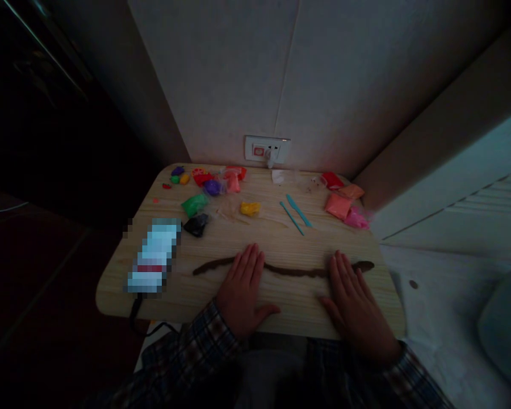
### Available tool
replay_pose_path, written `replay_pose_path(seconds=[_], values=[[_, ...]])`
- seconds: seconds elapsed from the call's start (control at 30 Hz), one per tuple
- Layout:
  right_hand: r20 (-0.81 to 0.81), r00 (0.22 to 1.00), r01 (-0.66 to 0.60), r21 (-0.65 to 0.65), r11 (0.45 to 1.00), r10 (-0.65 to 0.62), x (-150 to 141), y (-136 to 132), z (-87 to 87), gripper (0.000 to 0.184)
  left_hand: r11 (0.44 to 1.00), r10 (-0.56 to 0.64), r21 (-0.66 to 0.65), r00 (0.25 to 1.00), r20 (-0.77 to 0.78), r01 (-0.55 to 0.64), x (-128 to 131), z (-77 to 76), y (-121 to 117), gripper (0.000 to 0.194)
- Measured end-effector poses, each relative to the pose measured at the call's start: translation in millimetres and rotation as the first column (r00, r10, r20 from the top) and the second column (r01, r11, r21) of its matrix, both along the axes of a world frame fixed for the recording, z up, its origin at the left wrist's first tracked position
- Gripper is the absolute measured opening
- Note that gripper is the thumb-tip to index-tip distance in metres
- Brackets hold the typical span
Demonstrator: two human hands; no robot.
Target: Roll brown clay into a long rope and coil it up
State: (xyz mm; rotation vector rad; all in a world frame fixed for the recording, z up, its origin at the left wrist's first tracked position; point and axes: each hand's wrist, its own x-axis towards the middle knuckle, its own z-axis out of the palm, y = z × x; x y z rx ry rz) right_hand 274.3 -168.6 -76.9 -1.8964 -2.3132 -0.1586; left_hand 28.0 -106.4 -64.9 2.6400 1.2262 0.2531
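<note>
A long thin brown clay rope (293, 271) lies across the near part of a small light wooden table (196, 298). My left hand (242, 289) lies flat and open, fingers together, with its fingertips over the rope left of centre. My right hand (352, 298) also lies flat and open, its fingertips on the rope near its right end. Both wrists wear plaid sleeves.
Small bags and lumps of coloured clay lie along the far edge: green (194, 204), black (196, 225), yellow (250, 208), purple (213, 187), orange and pink (344, 207). Two teal plastic tools (297, 213) lie mid-table. A blurred white object (155, 255) sits left. A wall socket (267, 150) is behind.
</note>
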Motion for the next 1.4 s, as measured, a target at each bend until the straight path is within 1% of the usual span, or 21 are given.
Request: replay_pose_path(seconds=[0.2, 0.33, 0.43, 0.5, 0.6, 0.7, 0.9, 1.03, 1.17, 1.23, 1.3, 1.4], values=[[-0.017, 0.999, -0.037, -0.001, 0.999, 0.037, 3, 21, -0.2, 0.066, 1.0, 0.008, 0.021, 0.999, -0.042, -0.008, 7, 1.2, 18, 0.096], [-0.028, 0.999, -0.041, -0.015, 0.999, 0.04, 4, 37, 1.0, 0.063, 1.0, -0.001, 0.016, 0.997, -0.071, 0.002, 11, 4.7, 29, 0.094], [-0.042, 0.999, -0.031, -0.045, 0.998, 0.029, 4, 48, 2.6, 0.061, 1.0, 0.009, 0.015, 0.996, -0.089, -0.008, 14, 7.5, 35, 0.092], [-0.044, 0.999, -0.03, -0.058, 0.998, 0.028, 4, 50, 4.2, 0.059, 1.0, 0.02, 0.014, 0.995, -0.098, -0.018, 16, 8.4, 36, 0.091], [-0.026, 0.999, -0.033, -0.06, 0.998, 0.031, 3, 43, 6.7, 0.059, 1.0, 0.026, 0.019, 0.995, -0.101, -0.024, 15, 8.5, 33, 0.092], [0.008, 1.0, -0.024, -0.057, 0.998, 0.024, 3, 26, 7.4, 0.06, 0.999, 0.027, 0.029, 0.995, -0.1, -0.025, 12, 7.8, 28, 0.093], [0.008, 1.0, -0.01, -0.046, 0.999, 0.011, 3, -5, 3.3, 0.064, 0.998, -0.019, 0.061, 0.996, -0.083, 0.024, -3, 4.7, 8, 0.094], [0.011, 1.0, -0.01, -0.071, 0.997, 0.011, 4, -12, 5.5, 0.063, 0.996, -0.044, 0.076, 0.996, -0.074, 0.05, -17, 1.5, -8, 0.095], [-0.02, 1.0, 0.003, -0.067, 0.998, -0.004, 2, -13, 17.2, 0.061, 0.994, -0.057, 0.085, 0.995, -0.079, 0.064, -24, 4.0, -13, 0.09], [-0.042, 0.999, 0.008, -0.047, 0.999, -0.01, -4, -11, 24.4, 0.061, 0.993, -0.05, 0.102, 0.997, -0.064, 0.056, -20, 8.1, -14, 0.087], [-0.059, 0.998, -0.007, -0.034, 0.999, 0.005, -15, -8, 28.8, 0.062, 0.991, -0.057, 0.119, 0.998, -0.031, 0.06, -10, 11.9, -14, 0.085], [-0.071, 0.996, -0.055, -0.042, 0.998, 0.052, -33, -4, 25.7, 0.063, 0.988, -0.112, 0.107, 0.994, 0.01, 0.11, 12, 11.5, -19, 0.084]])
